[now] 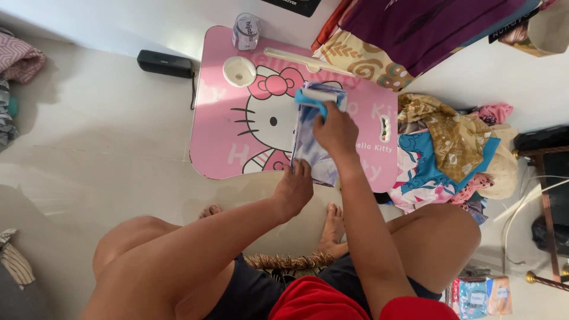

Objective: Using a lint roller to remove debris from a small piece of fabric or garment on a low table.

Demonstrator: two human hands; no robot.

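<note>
A black oblong box (165, 63) lies on the pale floor (106, 142) at the far left, just beside the pink counter (216, 136) with its cartoon cat print. On the counter's far edge stand a white round cup holder (239, 71) and a small clear jar (246, 31).

The left hand (293, 188) lies flat, fingers spread, its tips pressing the near edge of a folded blue-and-white cloth (311, 151) near the middle of the counter. The cloth looks thin, soft and light; it would likely slide or bunch on the smooth top unless pinned, so the flat palm at the near hem seems a sound hold.

The right hand (336, 131) has its grip closed around the blue handle of a lint roller (320, 96), whose white drum rests on the cloth's far end. The roller looks light and stiff, best taken by the handle, since its drum is probably sticky.

To the right, a heap of mixed clothes (450, 154) lies on the floor, touching the counter's right side.
</note>
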